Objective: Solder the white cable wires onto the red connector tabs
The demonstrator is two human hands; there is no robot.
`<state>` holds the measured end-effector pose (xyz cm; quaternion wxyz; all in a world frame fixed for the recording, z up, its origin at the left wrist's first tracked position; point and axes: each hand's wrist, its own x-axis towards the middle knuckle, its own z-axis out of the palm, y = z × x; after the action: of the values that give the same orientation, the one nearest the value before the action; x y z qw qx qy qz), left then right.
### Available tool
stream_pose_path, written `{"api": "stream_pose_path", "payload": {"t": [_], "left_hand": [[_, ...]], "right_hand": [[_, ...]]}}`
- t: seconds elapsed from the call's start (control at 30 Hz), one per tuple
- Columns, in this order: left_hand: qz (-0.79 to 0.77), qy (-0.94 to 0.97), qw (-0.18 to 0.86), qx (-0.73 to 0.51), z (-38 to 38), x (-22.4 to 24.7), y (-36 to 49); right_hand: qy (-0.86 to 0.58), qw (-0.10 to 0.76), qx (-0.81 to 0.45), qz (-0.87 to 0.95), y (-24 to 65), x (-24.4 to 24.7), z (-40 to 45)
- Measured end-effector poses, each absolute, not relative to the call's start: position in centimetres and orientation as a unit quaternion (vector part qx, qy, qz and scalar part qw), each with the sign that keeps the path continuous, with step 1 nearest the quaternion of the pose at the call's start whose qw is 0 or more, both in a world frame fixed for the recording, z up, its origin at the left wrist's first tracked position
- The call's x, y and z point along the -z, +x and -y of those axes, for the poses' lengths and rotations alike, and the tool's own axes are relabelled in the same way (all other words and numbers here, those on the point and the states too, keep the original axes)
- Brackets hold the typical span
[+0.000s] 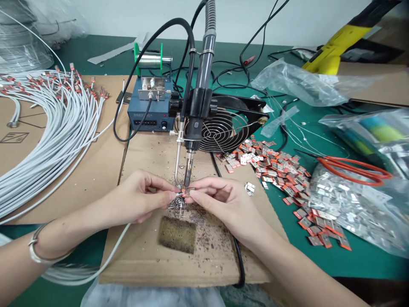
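Note:
My left hand [148,197] pinches the end of a grey cable [116,245], which trails down and left from beneath it. Between thumb and fingers my right hand [225,200] grips a small metal connector with an orange-red part [188,192]. Cable end and connector meet under the tip of a soldering iron [188,166] held upright in a stand. A thin bent metal solder feed tube [177,164] reaches down to the same spot. Fingers partly hide the joint, so I cannot tell whether the wires are attached. Dark solder bits lie scattered on the cardboard [143,264] below.
A blue solder feeder [150,113] with a wire spool [150,59] stands behind, beside a black fan [223,128]. Loose orange-and-metal connectors [287,175] spread at right near a bag of metal parts [348,200]. Bundled grey cables [64,140] lie left. A brownish sponge [177,234] sits in front.

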<state>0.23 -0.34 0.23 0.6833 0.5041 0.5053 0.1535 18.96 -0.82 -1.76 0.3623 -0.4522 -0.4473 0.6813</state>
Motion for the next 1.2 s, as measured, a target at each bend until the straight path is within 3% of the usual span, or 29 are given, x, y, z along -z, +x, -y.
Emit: {"api": "stream_pose_path", "payload": {"t": [1.2], "left_hand": [[-0.515,0.474,0.696,-0.158,0.41,-0.5,0.3]], "right_hand": [[-0.43,0.362,-0.712,0.421,19.09,1.75,0.76]]}}
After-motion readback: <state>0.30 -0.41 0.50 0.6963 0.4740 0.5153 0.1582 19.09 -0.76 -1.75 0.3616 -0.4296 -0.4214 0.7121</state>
